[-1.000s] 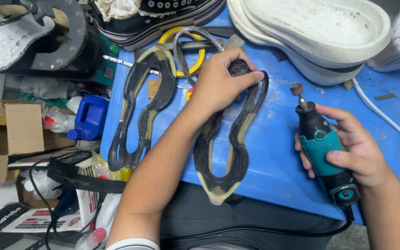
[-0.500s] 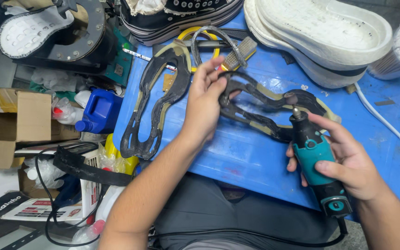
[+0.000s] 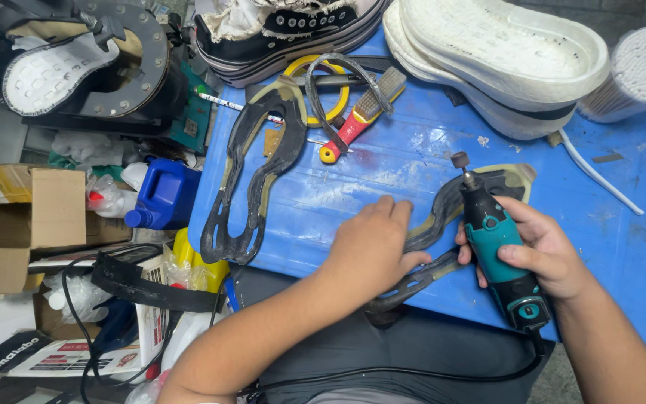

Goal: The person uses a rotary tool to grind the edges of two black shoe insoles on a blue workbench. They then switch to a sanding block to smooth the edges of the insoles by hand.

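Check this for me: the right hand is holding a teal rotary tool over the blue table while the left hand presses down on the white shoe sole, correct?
Not quite. In the head view, the left hand presses on the dark rubber sole frame, not a white sole; the white soles lie untouched at the far side. The rest holds: the right hand holds the teal rotary tool over the blue table.

Blue worktable [image 3: 622,247] (dusty, cluttered)

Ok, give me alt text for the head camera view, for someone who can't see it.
A left hand presses a dark shoe-sole frame flat on a blue table while the right hand grips a teal rotary tool. A second sole frame, a wire brush and white soles lie behind.
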